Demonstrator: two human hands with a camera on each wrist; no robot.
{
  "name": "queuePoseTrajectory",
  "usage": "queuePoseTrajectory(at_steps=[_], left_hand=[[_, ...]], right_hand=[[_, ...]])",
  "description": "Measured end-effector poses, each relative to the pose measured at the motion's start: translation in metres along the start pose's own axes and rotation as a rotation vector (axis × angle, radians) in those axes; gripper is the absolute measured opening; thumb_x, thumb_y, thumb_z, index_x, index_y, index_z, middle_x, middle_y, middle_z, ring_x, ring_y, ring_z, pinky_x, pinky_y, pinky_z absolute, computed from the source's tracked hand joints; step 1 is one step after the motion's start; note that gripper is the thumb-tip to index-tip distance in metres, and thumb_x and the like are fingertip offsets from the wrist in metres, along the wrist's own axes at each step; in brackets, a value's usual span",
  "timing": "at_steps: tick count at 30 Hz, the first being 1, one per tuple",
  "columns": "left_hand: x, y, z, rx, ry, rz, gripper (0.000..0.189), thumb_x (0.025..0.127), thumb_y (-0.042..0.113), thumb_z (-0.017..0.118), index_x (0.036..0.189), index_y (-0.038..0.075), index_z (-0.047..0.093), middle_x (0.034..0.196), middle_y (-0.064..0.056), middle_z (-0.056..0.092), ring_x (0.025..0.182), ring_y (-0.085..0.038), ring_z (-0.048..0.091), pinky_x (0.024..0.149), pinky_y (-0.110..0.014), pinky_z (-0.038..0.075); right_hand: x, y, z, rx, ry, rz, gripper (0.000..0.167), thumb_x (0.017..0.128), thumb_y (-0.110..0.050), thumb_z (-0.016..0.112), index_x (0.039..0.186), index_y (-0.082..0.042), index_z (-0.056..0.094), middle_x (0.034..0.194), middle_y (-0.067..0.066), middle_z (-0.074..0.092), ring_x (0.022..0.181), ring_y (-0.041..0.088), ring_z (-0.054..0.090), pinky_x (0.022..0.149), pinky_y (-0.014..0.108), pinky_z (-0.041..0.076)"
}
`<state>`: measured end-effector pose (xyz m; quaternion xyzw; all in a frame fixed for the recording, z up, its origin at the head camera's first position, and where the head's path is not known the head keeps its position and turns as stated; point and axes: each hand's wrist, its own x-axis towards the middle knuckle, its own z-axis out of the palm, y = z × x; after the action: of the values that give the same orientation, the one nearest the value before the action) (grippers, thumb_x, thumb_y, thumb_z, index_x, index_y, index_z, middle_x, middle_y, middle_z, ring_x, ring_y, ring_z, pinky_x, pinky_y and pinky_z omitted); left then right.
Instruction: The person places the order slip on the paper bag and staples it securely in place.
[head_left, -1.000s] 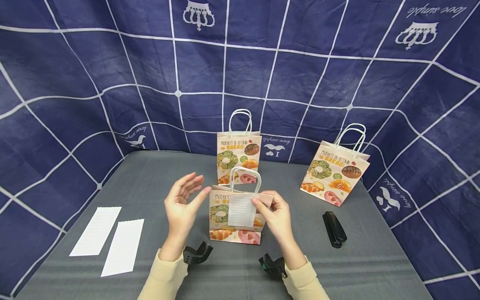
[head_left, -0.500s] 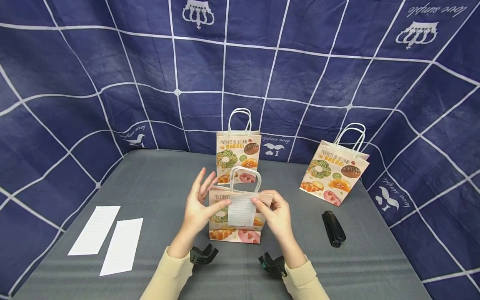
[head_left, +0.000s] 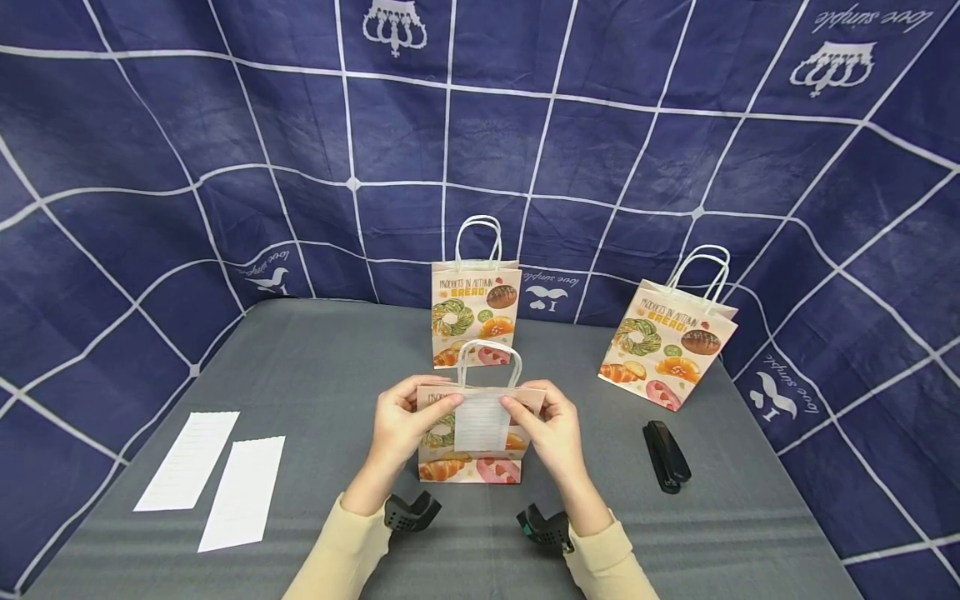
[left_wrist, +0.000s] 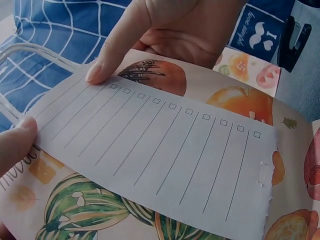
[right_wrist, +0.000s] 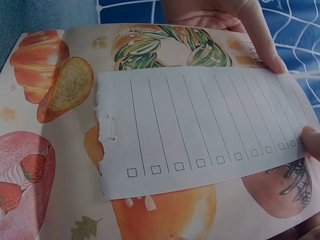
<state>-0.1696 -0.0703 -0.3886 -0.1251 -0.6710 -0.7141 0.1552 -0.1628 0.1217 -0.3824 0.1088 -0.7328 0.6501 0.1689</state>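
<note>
Front bag (head_left: 468,473), head view: upright between the two hands, handles up, a white slip (head_left: 481,425) flat against its front just below the handles.
Left hand (head_left: 401,421), head view: pinches the bag's top edge and the slip's upper left corner, thumb in front, fingers behind.
Right hand (head_left: 557,425), head view: pinches the upper right corner likewise.
Back bag (head_left: 474,308), head view: stands behind the front bag, with a matching bread print.
Right bag (head_left: 667,346), head view: off to the right, well apart, same print.
Stapler (head_left: 666,457), head view: black, on the grey table (head_left: 337,358), near the right bag.
Loose slips (head_left: 187,460), head view: two, side by side on the table, well left of the front bag.
Slip, left wrist view: ruled with lines, a small box at one end of each; both thumbs press its handle end.
Slip, right wrist view: the far short edge is ragged, with small marks beside it, too unclear to name; printed bread shows around it.
</note>
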Motion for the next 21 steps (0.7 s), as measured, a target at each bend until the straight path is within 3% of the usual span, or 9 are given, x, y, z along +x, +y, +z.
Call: queuePoseTrajectory(at_steps=[7, 14, 21], left_hand=[[-0.001, 0.002, 0.001, -0.016, -0.035, -0.027, 0.021, 0.074, -0.005, 0.076, 0.094, -0.006, 0.068, 0.079, -0.012, 0.07, 0.066, -0.011, 0.065, 0.057, -0.028, 0.053], [-0.001, 0.001, 0.004, -0.032, -0.018, -0.026, 0.013, 0.076, -0.004, 0.074, 0.088, -0.006, 0.07, 0.078, -0.012, 0.069, 0.063, -0.011, 0.064, 0.056, -0.033, 0.054], [-0.001, 0.002, 0.004, 0.004, -0.019, -0.041, 0.013, 0.077, -0.002, 0.074, 0.089, -0.006, 0.069, 0.077, -0.008, 0.068, 0.063, -0.011, 0.062, 0.056, -0.033, 0.053]], right_hand=[[0.0, 0.0, 0.0, 0.001, -0.002, 0.01, 0.014, 0.08, 0.003, 0.072, 0.089, 0.006, 0.062, 0.078, 0.008, 0.063, 0.063, 0.009, 0.058, 0.054, 0.022, 0.049], [0.0, 0.001, 0.0, -0.001, -0.005, 0.027, 0.013, 0.08, 0.004, 0.071, 0.089, 0.007, 0.062, 0.078, 0.005, 0.062, 0.064, 0.008, 0.058, 0.056, 0.024, 0.05], [0.004, 0.027, -0.002, 0.048, -0.011, 0.037, 0.015, 0.079, 0.002, 0.073, 0.09, 0.004, 0.063, 0.078, 0.004, 0.062, 0.063, 0.011, 0.058, 0.054, 0.026, 0.05]])
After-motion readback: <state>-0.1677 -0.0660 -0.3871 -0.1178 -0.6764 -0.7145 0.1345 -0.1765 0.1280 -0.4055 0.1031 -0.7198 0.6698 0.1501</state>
